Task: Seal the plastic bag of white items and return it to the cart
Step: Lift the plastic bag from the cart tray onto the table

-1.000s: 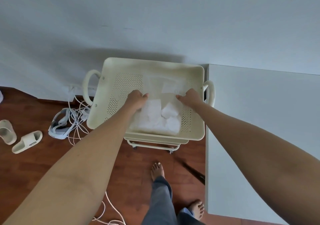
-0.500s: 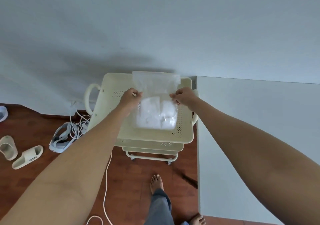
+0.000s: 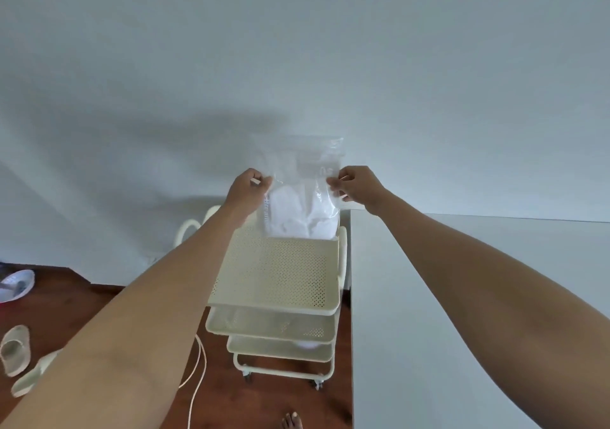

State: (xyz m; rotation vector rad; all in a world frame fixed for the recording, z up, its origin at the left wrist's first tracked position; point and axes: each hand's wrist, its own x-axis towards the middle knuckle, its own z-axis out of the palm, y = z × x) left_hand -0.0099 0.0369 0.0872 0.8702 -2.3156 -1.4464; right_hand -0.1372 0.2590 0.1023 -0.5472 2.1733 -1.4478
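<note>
A clear plastic bag point(image 3: 302, 204) with white items in its lower half hangs upright in the air above the far end of the cream cart point(image 3: 277, 273). My left hand point(image 3: 246, 189) pinches the bag's left edge. My right hand point(image 3: 355, 186) pinches its right edge at about the same height. The bag's empty upper part rises above both hands against the white wall. The cart's perforated top tray lies bare below the bag, and two lower trays show beneath it.
A white table point(image 3: 462, 329) stands flush against the cart's right side. On the wooden floor to the left lie two slippers point(image 3: 15, 351), a white cable point(image 3: 194, 379) and a white bowl-like object point(image 3: 15, 285). My bare foot point(image 3: 292, 421) shows at the bottom edge.
Both hands have lifted the bag out of the cart's top tray and raised it upright in front of the wall. The view has tilted upward.
</note>
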